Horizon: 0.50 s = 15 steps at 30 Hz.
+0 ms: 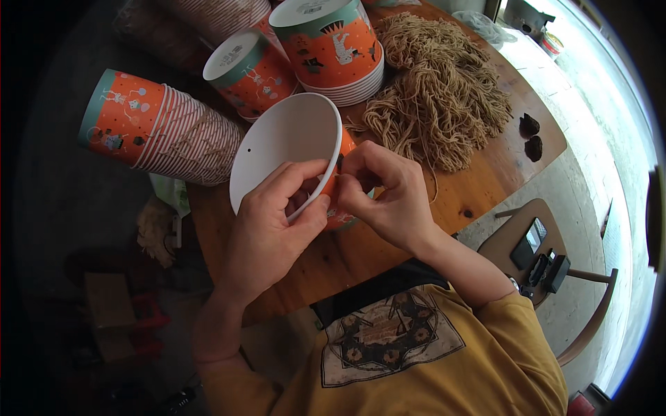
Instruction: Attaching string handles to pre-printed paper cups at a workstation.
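A paper bucket, white inside and orange outside, lies tilted on the wooden table with its mouth toward me. One small dark hole shows in its inner wall. My left hand is closed on the rim, fingers inside and thumb outside. Against the outer wall, just below the rim, my right hand makes a pinch with thumb and forefinger. Whatever lies between those fingertips is too small to make out. Right behind that hand sits a heap of tan cord, and a loose strand trails from it beside my wrist.
Stacks of nested orange buckets stand behind, including a tall stack and a leaning one at the table's left edge. Two dark lumps lie at the right of the table. A chair holds a phone.
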{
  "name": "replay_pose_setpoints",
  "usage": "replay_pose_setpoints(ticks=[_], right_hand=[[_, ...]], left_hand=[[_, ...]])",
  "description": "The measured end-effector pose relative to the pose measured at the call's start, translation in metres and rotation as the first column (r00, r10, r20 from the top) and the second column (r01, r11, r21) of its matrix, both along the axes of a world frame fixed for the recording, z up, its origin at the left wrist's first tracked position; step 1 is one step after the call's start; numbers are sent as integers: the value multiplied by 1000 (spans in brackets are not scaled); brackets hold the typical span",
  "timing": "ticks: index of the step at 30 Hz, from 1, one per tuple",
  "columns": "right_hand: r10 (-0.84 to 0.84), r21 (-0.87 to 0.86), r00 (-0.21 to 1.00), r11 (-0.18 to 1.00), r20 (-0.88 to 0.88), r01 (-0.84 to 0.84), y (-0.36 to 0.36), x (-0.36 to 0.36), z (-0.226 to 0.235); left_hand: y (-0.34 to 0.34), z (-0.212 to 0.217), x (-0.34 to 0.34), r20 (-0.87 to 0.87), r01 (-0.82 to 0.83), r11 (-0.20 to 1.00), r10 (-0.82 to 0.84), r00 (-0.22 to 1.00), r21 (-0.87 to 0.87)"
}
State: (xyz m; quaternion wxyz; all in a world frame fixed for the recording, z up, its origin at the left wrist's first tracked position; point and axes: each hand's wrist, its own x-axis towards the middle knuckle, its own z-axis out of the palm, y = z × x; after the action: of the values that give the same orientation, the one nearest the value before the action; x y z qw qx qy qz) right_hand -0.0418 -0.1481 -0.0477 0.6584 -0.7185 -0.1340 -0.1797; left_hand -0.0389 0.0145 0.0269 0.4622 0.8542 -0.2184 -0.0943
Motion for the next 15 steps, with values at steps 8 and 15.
replay_pose_setpoints(ticks=[8,15], right_hand=[[5,-51,999,999,-55,-7,-12,-5,-5],[111,-8,966,993,-232,-115,-19,-9,-7]], left_hand=[[-7,0,6,-235,39,990,-72,969,-139],[-12,-25,22,-222,59,996,-73,972,-67]])
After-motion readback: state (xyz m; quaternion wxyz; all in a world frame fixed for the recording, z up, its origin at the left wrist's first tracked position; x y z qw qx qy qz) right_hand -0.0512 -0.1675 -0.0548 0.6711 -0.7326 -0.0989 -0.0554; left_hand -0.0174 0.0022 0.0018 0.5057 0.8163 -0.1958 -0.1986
